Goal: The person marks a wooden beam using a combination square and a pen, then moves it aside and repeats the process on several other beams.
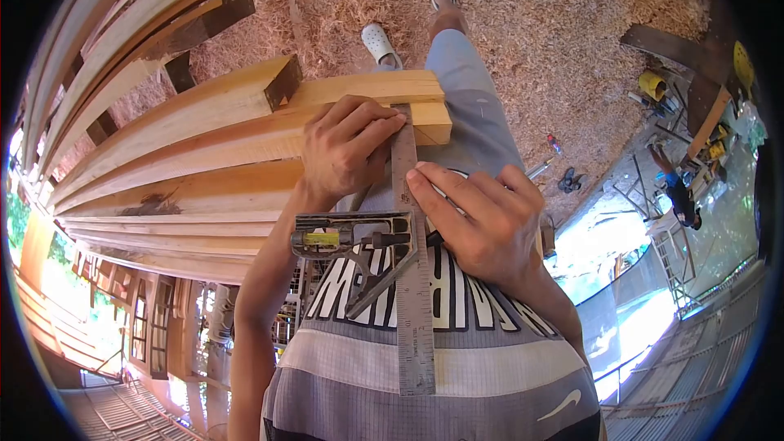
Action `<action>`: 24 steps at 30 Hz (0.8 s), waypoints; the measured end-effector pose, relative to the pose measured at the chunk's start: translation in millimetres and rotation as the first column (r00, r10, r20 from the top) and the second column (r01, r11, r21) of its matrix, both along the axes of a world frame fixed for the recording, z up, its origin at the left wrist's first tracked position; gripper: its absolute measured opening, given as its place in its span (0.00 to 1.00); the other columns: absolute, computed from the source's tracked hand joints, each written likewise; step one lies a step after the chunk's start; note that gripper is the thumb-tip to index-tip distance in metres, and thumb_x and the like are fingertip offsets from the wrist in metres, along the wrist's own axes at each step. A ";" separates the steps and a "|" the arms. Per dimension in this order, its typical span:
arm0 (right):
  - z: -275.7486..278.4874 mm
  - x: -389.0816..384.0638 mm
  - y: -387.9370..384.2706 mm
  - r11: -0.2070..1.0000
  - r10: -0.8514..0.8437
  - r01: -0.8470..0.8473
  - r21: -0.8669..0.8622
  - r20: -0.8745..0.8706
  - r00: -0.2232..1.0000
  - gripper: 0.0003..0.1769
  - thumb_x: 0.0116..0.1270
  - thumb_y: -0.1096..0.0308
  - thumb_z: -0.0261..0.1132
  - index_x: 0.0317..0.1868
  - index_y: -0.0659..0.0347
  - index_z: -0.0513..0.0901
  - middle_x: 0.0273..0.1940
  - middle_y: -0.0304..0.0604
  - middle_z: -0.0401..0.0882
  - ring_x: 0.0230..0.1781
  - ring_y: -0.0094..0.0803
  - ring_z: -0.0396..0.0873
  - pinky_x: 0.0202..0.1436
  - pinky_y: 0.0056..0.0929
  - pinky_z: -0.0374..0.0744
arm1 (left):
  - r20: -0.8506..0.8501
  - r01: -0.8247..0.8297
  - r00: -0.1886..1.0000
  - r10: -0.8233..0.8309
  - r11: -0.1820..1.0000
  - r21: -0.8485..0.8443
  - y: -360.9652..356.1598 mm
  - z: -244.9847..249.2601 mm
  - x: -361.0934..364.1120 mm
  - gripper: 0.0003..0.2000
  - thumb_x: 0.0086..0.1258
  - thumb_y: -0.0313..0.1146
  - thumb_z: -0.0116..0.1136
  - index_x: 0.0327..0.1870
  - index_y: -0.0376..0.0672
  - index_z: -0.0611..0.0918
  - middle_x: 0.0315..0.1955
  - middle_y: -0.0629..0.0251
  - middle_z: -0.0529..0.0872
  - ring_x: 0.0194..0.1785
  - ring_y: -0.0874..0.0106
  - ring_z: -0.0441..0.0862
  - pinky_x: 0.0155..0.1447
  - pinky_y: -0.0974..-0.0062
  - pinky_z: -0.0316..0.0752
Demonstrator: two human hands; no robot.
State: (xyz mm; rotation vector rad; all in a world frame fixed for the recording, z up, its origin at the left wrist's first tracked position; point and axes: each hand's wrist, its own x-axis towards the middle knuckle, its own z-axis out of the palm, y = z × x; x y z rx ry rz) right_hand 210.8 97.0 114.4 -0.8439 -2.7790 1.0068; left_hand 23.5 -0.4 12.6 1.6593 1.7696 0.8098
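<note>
We judge this the marking-out step: the steel combination square with its grey cast head lies across the near end of the pale squared timber beam. Our left hand spreads flat on the beam, fingertips against the blade. Our right hand presses on the blade just off the beam's end — whether it pinches a pencil, we cannot tell. Next calls for a steady blade. 1 yellow bucket-like tub sits well right of the beam — contents hidden.

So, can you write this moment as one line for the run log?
left hand: on beam, beside square | right hand: fingers on square blade | square: blade across beam end | ground: shavings
</note>
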 end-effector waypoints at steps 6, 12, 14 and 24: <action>-0.7 -0.1 -1.9 1.000 -0.006 0.006 0.010 -0.005 1.000 0.08 0.63 0.67 0.71 0.42 0.56 0.92 0.45 0.34 0.91 0.25 0.18 0.78 0.29 0.27 0.63 | -0.021 0.012 1.000 -0.011 1.000 0.015 -1.8 -1.9 -0.4 0.13 0.50 0.21 0.73 0.38 0.44 0.91 0.35 0.67 0.91 0.39 0.64 0.88 0.40 0.67 0.83; -2.4 1.8 -2.6 1.000 -0.029 0.029 -0.006 -0.010 1.000 0.09 0.63 0.67 0.71 0.43 0.56 0.92 0.44 0.34 0.91 0.25 0.19 0.78 0.29 0.27 0.64 | -0.034 0.000 0.999 0.001 1.000 0.029 -7.9 -11.1 0.3 0.16 0.45 0.25 0.71 0.40 0.48 0.90 0.38 0.75 0.90 0.43 0.69 0.87 0.43 0.70 0.80; -3.0 2.2 -2.9 0.999 -0.031 0.031 -0.005 -0.008 0.999 0.09 0.63 0.67 0.72 0.43 0.56 0.92 0.44 0.34 0.91 0.25 0.19 0.78 0.29 0.27 0.64 | -0.032 0.006 0.999 -0.005 1.000 0.013 -7.2 -10.0 0.0 0.16 0.46 0.25 0.71 0.40 0.48 0.90 0.38 0.75 0.90 0.43 0.69 0.87 0.43 0.70 0.80; -4.9 2.7 -3.9 0.999 -0.041 0.041 -0.035 -0.006 0.999 0.10 0.63 0.67 0.71 0.44 0.57 0.92 0.45 0.34 0.90 0.25 0.20 0.79 0.30 0.27 0.65 | -0.031 0.020 0.999 -0.021 0.999 -0.031 -6.3 -7.8 -1.4 0.16 0.47 0.25 0.71 0.40 0.49 0.90 0.39 0.75 0.90 0.43 0.69 0.87 0.43 0.69 0.80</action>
